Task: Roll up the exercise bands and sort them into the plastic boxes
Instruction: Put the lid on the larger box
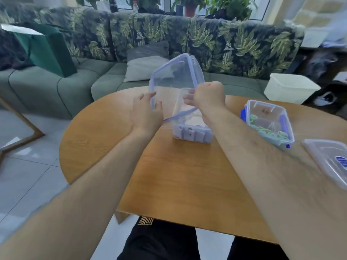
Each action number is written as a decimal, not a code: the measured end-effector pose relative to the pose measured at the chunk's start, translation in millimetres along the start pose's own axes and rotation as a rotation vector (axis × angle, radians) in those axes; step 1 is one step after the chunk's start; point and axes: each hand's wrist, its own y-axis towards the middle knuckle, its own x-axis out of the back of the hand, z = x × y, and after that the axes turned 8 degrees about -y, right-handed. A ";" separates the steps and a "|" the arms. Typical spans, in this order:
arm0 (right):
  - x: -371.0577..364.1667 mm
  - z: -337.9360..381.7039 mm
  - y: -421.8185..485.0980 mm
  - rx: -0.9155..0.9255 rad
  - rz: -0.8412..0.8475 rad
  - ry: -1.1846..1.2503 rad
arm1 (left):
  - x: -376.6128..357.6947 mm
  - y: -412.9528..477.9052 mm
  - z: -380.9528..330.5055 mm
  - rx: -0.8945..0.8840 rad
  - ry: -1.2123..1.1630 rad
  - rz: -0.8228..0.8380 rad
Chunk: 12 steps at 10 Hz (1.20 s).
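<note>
The centre box [193, 136] is a clear plastic tub standing on the wooden table [184, 184], closer to the far edge than the near one. Along its bottom sit the purple bands [189, 133], rolled and packed side by side in a row. Above it the lid [176, 77] — clear with a pale purple rim — is tilted steeply, its upper edge leaning away toward the sofa [47, 85] and its lower edge just over the box's mouth.

The left hand [146, 109] is at the lid's left rim, with the rim pinched between thumb and fingers. The right hand [208, 96] is curled round the right rim, its fingers [187, 98] showing through the clear plastic. The purple bands lie just below the right hand, inside the box; neither hand touches them.

To the right, well apart from the centre box, the right box [270, 111] stands open with blue latches, and the green bands [262, 129] are heaped in its bottom. Its own second lid [326, 156] lies flat near the table's right side, cut off by the picture's border. A white tub [291, 87] sits beyond the table's far-right edge.

Left of the centre box the wood curves round to the rounded end — open surface reaches from the box to that edge and to the near edge.
</note>
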 end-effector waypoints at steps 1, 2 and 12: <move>24.7 -8.1 9.0 -0.068 -0.005 0.053 | -13.2 15.1 -4.6 0.270 -0.234 0.066; 48.1 -24.7 18.8 -0.112 -0.030 0.008 | -39.4 31.2 -1.5 0.396 -0.428 0.121; 63.3 -86.4 36.0 -0.091 -0.031 -0.491 | -54.2 25.8 0.6 0.504 -0.459 0.200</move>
